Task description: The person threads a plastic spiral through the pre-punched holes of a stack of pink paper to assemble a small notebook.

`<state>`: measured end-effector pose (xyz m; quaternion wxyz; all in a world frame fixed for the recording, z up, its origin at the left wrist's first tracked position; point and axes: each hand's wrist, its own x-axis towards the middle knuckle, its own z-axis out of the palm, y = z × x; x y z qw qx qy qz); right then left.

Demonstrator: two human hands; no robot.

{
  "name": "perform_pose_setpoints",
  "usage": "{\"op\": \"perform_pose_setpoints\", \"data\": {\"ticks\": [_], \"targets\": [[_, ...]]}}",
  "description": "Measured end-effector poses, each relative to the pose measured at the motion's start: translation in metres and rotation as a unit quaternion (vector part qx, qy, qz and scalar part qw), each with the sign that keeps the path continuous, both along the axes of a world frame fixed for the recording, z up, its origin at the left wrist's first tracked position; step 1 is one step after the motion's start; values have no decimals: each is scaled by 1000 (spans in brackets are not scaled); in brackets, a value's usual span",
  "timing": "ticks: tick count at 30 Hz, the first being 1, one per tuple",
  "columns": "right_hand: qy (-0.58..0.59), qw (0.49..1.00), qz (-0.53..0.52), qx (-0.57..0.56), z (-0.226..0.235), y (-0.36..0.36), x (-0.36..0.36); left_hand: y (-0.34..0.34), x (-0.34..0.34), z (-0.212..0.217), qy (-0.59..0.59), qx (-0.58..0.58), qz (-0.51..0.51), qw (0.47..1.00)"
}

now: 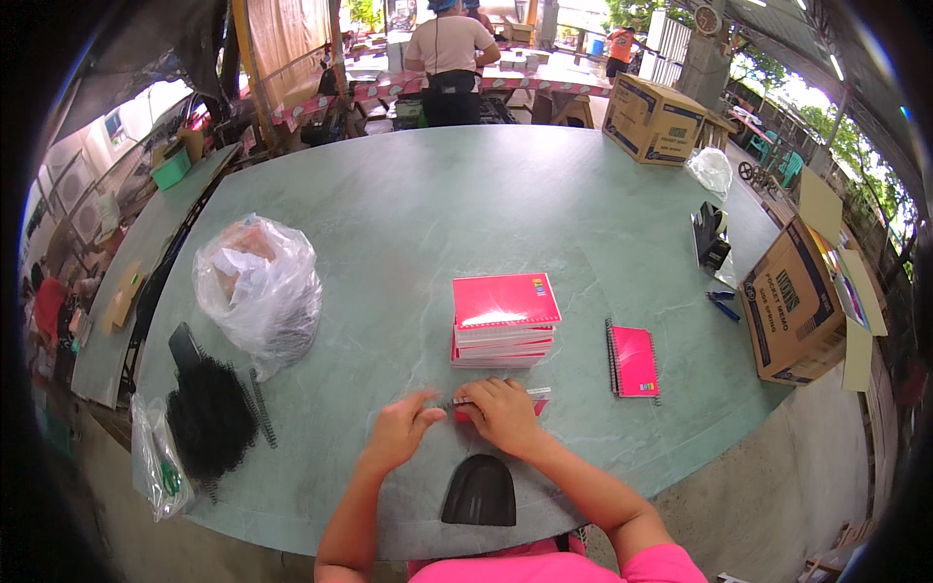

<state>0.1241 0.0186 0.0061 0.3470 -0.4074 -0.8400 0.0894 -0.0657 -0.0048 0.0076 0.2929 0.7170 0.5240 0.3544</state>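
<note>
Pinching fingers [483, 391] on pink notebook [501, 406]

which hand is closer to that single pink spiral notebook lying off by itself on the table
Right. The right hand lies nearer the single pink spiral notebook, which is off to its right; the left hand is farther away on the other side.

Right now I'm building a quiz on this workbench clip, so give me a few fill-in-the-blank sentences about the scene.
1. Both hands, left hand and right hand, work on a small ____ notebook.
2. Beyond the hands stands a stack of notebooks, and its top cover is ____.
3. The single spiral notebook lies to the stack's ____.
4. The pile of spiral coils is coloured ____.

Missing words: pink; pink; right; black
</note>
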Motion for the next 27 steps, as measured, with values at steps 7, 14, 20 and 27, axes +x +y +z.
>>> {"op": "perform_pose_setpoints", "data": {"ticks": [7,14,20,27], "targets": [[26,999,22,-17,-8,-1,4,4,5,-7,-4,56,19,998],[14,996,59,-61,-5,5,10,-1,20,8,111,257,83,956],[-23,998,34,-48,10,1,22,-36,39,9,153,2,-28,988],[304,845,-26,-439,-16,-3,75,-41,37,-8,44,58,-38,997]]}}
